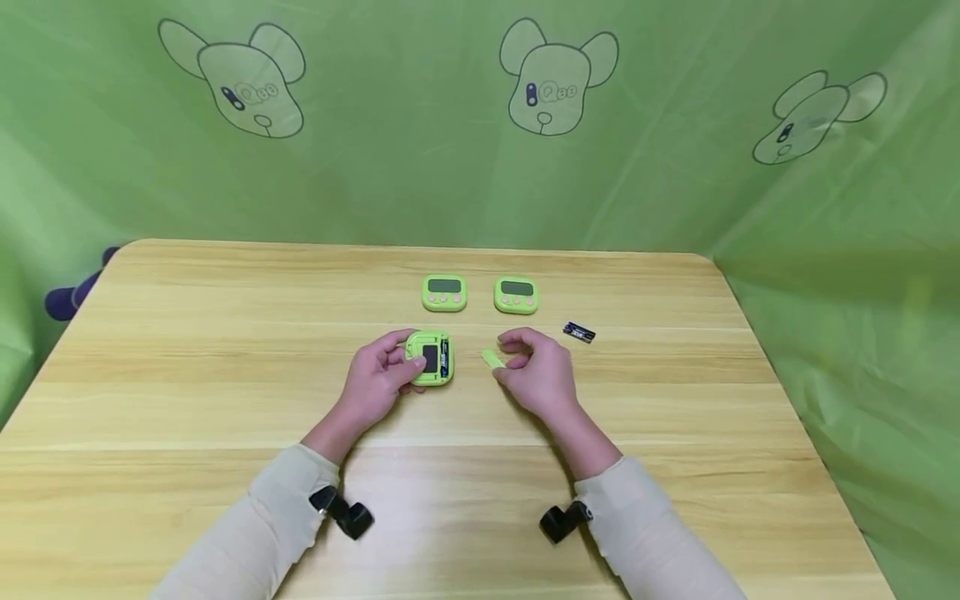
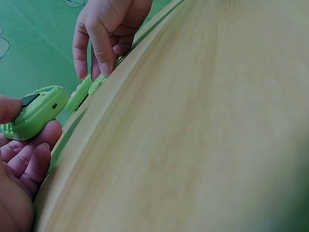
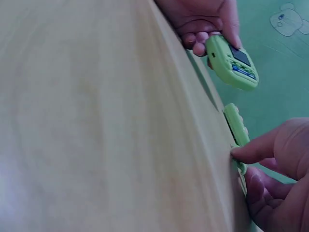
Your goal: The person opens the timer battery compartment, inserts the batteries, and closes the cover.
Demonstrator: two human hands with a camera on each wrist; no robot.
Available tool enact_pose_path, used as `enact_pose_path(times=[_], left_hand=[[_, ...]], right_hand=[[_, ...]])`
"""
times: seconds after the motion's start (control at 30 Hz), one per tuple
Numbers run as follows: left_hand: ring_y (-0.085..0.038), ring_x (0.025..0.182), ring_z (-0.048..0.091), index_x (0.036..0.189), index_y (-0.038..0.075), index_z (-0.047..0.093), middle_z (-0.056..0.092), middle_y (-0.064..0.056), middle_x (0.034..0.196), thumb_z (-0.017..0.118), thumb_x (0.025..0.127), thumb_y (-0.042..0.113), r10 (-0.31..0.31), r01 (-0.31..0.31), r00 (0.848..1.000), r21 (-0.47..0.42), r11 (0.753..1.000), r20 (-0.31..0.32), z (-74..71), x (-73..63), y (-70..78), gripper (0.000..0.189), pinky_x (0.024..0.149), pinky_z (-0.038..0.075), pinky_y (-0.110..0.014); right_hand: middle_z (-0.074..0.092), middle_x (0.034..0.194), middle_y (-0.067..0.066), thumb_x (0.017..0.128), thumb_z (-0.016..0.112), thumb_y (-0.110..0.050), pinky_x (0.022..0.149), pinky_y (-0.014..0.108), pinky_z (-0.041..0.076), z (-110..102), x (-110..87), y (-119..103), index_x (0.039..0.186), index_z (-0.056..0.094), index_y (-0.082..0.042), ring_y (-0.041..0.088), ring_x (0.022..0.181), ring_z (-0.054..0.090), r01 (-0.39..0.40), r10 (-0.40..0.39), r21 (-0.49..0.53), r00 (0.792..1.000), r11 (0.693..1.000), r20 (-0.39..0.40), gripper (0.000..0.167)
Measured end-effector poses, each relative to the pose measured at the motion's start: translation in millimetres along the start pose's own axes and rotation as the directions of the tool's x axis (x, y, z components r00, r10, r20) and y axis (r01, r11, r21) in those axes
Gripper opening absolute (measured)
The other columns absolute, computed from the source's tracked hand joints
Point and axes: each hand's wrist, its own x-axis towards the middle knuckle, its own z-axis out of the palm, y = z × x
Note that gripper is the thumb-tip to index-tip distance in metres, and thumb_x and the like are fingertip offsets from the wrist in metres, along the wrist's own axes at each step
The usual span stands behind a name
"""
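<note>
So the left hand (image 1: 372,373) has a green timer (image 1: 437,377) back side up, grip clamped on it: thumb on top at the edge of the dark panel (image 1: 431,354), fingers tucked underneath. The back is uncovered and there's a blue-black battery (image 1: 444,358) sitting in the slot along its right side. The whole thing is over the middle of the desk (image 1: 435,500), left of the other hand

Right hand (image 1: 540,371) is just across from it, fingers bent, and its grip is together on a little light green cover (image 1: 491,357), pinched near one end between thumb and finger. The cover lies at a slant, pointing up and left, a short gap away from the timer. Can't really tell if it's off the desk or touching it, the fingers get in the way

Further back there's a left timer (image 1: 444,293) and a right timer (image 1: 516,296), side by side with a gap between them, screens and pinkish buttons facing up. A loose battery (image 1: 579,332) lies past the right hand, off to the right, maybe more than one, too small to say. Behind it all hangs a green curtain (image 1: 412,183) with cartoon animal heads on it
</note>
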Motion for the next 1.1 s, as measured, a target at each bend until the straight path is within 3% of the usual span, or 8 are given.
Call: enact_pose_path(times=[0.13,0.3,0.47,0.7,0.9,1.1], left_hand=[[-0.031,0.064,0.068,0.135,-0.009,0.052,0.070,-0.021,0.088,0.063,0.093,-0.004,0.000,0.000,1.000,0.002,1.000,0.001,-0.7,-0.1,-1.1,0.043,0.056,0.056,-0.030],[-0.031,0.064,0.069,0.136,-0.008,0.052,0.070,-0.021,0.088,0.062,0.094,-0.004,0.004,-0.004,1.000,0.004,1.000,0.002,-1.2,0.2,-1.8,0.043,0.056,0.057,-0.032],[-0.030,0.064,0.069,0.135,-0.009,0.052,0.070,-0.022,0.089,0.062,0.093,-0.004,0.006,-0.006,1.000,-0.003,1.000,0.003,-1.1,0.2,-1.8,0.043,0.057,0.057,-0.032],[-0.030,0.063,0.067,0.136,-0.007,0.052,0.069,-0.020,0.085,0.063,0.093,-0.003,-0.003,0.003,1.000,0.010,1.000,0.002,-1.1,0.3,-1.6,0.044,0.056,0.056,-0.030],[-0.030,0.063,0.067,0.135,-0.008,0.053,0.069,-0.019,0.084,0.064,0.093,-0.002,0.001,-0.001,1.000,0.022,1.000,0.002,-1.2,0.5,-1.0,0.044,0.056,0.056,-0.031],[-0.030,0.063,0.067,0.135,-0.006,0.054,0.069,-0.018,0.083,0.064,0.094,-0.001,0.001,-0.001,1.000,0.037,0.999,0.006,-1.8,0.8,-1.6,0.042,0.056,0.055,-0.031]], right_hand=[[0.072,0.089,0.003,0.074,0.082,0.005,0.071,0.031,0.056,0,0.2,-2,0.105,0.074,-0.006,0.018,0.076,0.064,0.003,-0.007,0.065,0.997,0.998,0.072,0.034],[0.070,0.085,0.004,0.076,0.081,0.006,0.070,0.029,0.055,4,-2.3,-4,0.100,0.075,-0.004,0.019,0.077,0.064,0.021,-0.041,0.203,0.994,0.979,0.098,0.026],[0.070,0.086,0.009,0.081,0.079,0.005,0.074,0.026,0.056,11,-5.4,-8,0.099,0.073,0.002,0.018,0.078,0.066,0.003,-0.050,0.356,0.991,0.935,0.123,0.020],[0.068,0.091,0.017,0.089,0.069,0.009,0.073,0.035,0.059,22,-7.1,-9,0.115,0.070,0.007,0.027,0.079,0.067,-0.026,-0.091,0.530,0.977,0.848,0.192,0.026],[0.066,0.093,0.017,0.089,0.071,0.007,0.073,0.037,0.060,29,-6.1,-11,0.123,0.067,0.004,0.026,0.078,0.067,-0.021,-0.096,0.554,0.979,0.832,0.182,0.035],[0.069,0.090,0.017,0.083,0.076,0.008,0.069,0.032,0.060,34,-5.5,-15,0.109,0.071,0.007,0.018,0.073,0.068,-0.006,-0.076,0.561,0.990,0.828,0.123,0.027]])
